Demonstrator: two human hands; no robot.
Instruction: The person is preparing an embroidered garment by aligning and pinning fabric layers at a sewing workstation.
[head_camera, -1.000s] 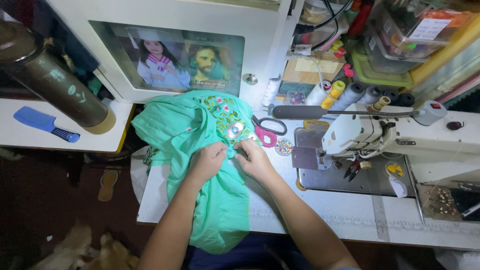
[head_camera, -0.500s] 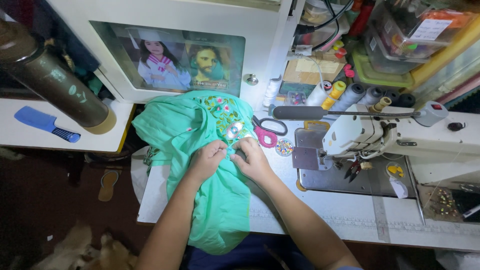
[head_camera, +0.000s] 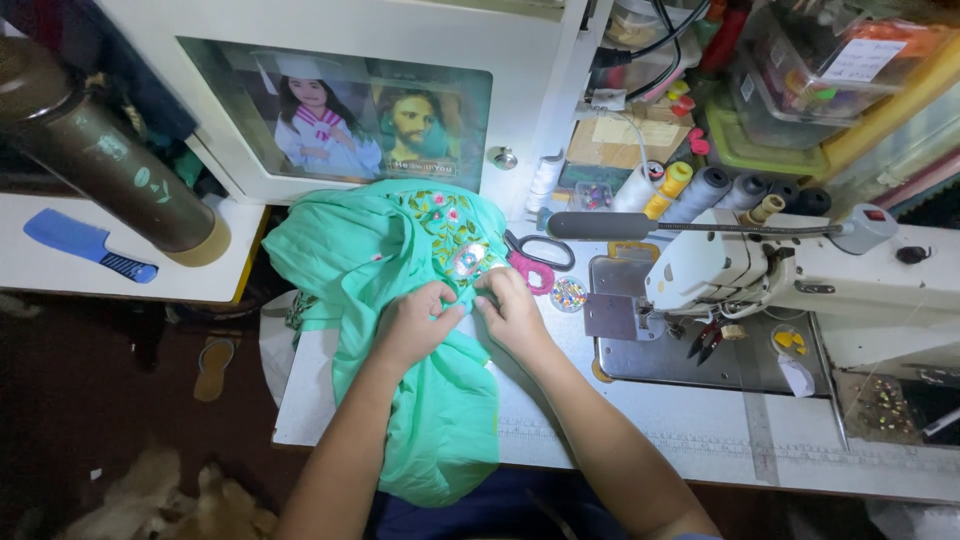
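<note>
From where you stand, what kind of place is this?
Probably a small home sewing or tailoring corner. A white sewing machine sits on the table, thread cones stand behind it, and both hands work on a green embroidered garment beside pink-handled scissors.

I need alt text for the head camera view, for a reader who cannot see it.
Two bare hands, left hand and right hand, pinch a mint-green embroidered garment on a white sewing table. Pink-handled scissors lie beside it, and a white sewing machine stands to the right.
</note>
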